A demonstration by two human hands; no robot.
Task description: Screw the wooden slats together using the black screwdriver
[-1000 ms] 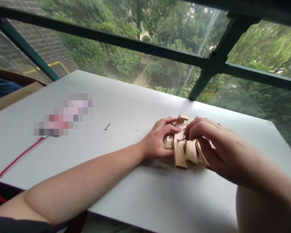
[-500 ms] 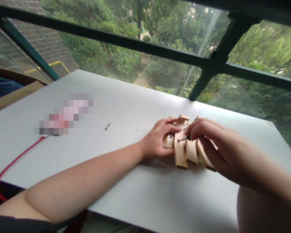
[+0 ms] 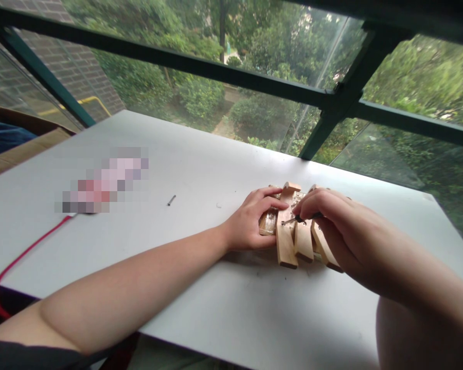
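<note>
A small assembly of pale wooden slats (image 3: 286, 246) with rounded, hook-like far ends lies on the white table (image 3: 216, 169). Under and between the slats shows a clear, shiny base (image 3: 268, 224). My left hand (image 3: 251, 218) clasps the assembly's left side, fingers over the leftmost slat and thumb toward me. My right hand (image 3: 337, 221) comes over the other slats and pinches a thin metal-shafted tool (image 3: 289, 222). The tool's tip meets a small dark spot, a hole or screw head, in the leftmost slat. Its handle is hidden by my fingers.
Left of my hands lies a loose metal screw or bolt (image 3: 171, 200). Farther left is a pixelated object (image 3: 111, 180) with a red cable (image 3: 27, 246) running off the table edge. A cardboard box (image 3: 31, 146) stands beyond, and a green-framed window (image 3: 170, 59) borders the table's back.
Almost nothing differs. My right hand has turned slightly, its fingers shifting a little left. My left hand and the wooden slats stay in place.
</note>
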